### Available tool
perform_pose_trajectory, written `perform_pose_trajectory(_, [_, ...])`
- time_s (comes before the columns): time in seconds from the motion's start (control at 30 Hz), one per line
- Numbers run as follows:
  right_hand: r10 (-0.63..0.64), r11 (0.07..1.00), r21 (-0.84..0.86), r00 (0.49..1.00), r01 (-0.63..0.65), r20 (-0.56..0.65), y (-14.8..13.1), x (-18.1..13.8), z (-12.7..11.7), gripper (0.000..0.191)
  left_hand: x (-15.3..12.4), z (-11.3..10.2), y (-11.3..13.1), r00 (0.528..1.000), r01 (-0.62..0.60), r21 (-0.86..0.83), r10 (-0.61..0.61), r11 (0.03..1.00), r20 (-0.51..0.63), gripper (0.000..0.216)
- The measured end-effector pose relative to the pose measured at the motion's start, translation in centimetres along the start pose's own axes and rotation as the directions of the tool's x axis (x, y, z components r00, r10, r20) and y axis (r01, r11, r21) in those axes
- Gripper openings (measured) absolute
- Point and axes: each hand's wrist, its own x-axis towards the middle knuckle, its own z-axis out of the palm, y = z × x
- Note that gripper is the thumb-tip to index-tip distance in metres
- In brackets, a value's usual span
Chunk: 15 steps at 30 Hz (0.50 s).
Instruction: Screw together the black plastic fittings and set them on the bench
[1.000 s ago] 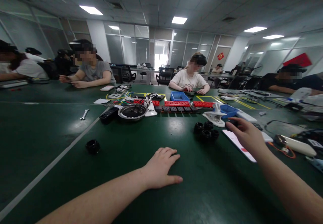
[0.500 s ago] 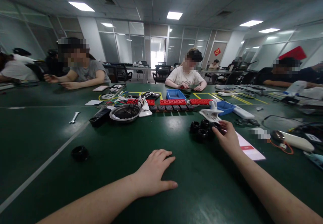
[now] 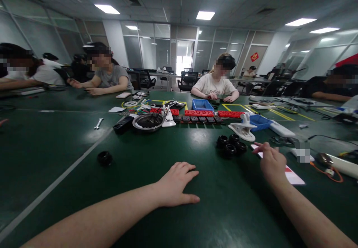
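My left hand [image 3: 179, 184] lies palm down on the green table [image 3: 195, 218], fingers spread and thumb out to the right, with nothing in it. Over the white and pink card [image 3: 295, 176] hovers my right hand [image 3: 272, 162]; its fingers are loosely bent and apart, and no object shows in them. Just left of that hand, several glossy black ring-shaped parts [image 3: 230, 150] sit bunched together. One more black ring-shaped part [image 3: 104, 158] stands alone on the left, well away from both hands.
Behind the bunch are a white clip stand [image 3: 243, 128] and a blue tray [image 3: 260, 122]. Red power strips [image 3: 198, 113] cross the middle, near a metal bowl [image 3: 148, 123]. A wrench [image 3: 99, 123] lies left; cables and a white power bank crowd the right. Co-workers sit around.
My right hand has come off the black parts and shifted right, over the card. My left hand stays put. The view has turned slightly left.
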Motion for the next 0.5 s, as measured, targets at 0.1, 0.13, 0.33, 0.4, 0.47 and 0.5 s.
perform_pose_trajectory(0.1, [0.088, 0.989, 0.113, 0.996, -0.091, 0.029, -1.6, -0.7, -0.7, 0.044, -0.1, 0.0, 0.2, 1.000, -0.005, 0.020, 0.006, 1.000, -0.029, 0.069])
perform_pose_trajectory(0.13, [0.087, 0.989, 0.114, 0.996, -0.090, 0.031, -2.2, -1.0, -0.8, 0.044, -0.1, 0.1, 0.3, 0.999, -0.007, 0.031, 0.008, 0.999, -0.037, 0.069])
perform_pose_trajectory(0.33, [-0.016, 0.990, 0.138, 0.989, -0.004, 0.145, -4.8, -2.7, -1.1, 0.043, -0.5, 0.3, 1.0, 0.999, -0.015, 0.116, 0.019, 0.993, -0.029, 0.065])
perform_pose_trajectory(0.4, [-0.020, 0.972, 0.233, 0.984, -0.022, 0.177, -5.3, -3.2, -1.0, 0.041, -0.9, -0.3, 1.3, 1.000, -0.006, 0.119, 0.007, 0.993, -0.009, 0.062])
perform_pose_trajectory(0.47, [-0.016, 0.945, 0.322, 0.977, -0.054, 0.210, -5.6, -3.5, -0.8, 0.036, -1.4, -1.8, 1.5, 0.999, 0.031, 0.099, -0.029, 0.995, -0.024, 0.057])
perform_pose_trajectory(0.5, [-0.015, 0.935, 0.349, 0.972, -0.069, 0.233, -5.7, -3.6, -0.8, 0.033, -1.6, -2.8, 1.5, 0.996, 0.066, 0.084, -0.061, 0.994, -0.060, 0.053])
